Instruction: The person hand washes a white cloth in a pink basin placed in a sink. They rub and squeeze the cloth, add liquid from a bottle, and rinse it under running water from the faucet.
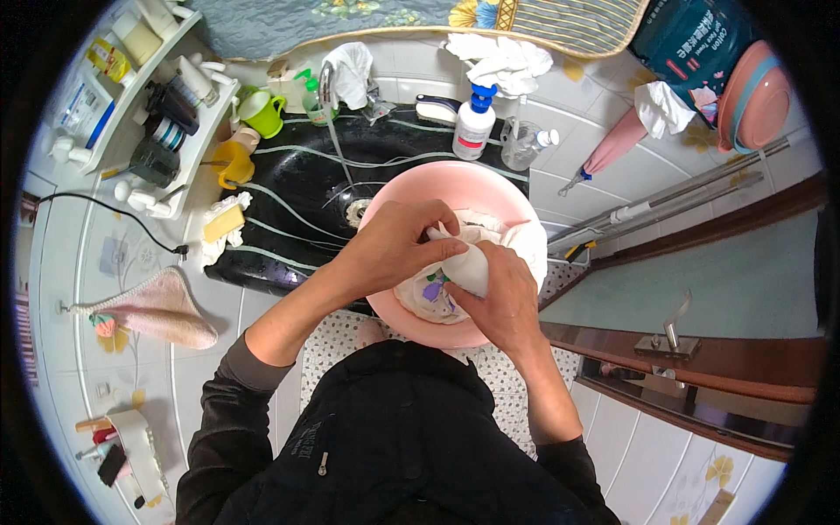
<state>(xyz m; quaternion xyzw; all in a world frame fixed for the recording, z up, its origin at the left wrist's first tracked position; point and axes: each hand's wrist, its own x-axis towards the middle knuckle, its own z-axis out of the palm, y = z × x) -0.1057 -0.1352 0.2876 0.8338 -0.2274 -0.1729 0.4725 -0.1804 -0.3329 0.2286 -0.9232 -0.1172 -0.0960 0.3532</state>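
A white plastic bottle [467,270] is held at a tilt above a pink basin [425,182]. My right hand [504,295] wraps around its body from the right. From the left, the thumb and fingers of my left hand [401,244] close on the narrow top end of the bottle. That end is partly hidden by my fingers, so I cannot tell whether a cap is on. Inside the basin lies a crumpled white cloth [428,303] with purple and green patches.
The basin overlaps a black sink [292,174] with a drain [357,211] and a chrome tap [325,92]. Behind it stand a blue-topped pump bottle [474,128], a clear spray bottle [523,149] and a brush [438,109]. A soap bar [224,223] sits left; a door [682,275] stands right.
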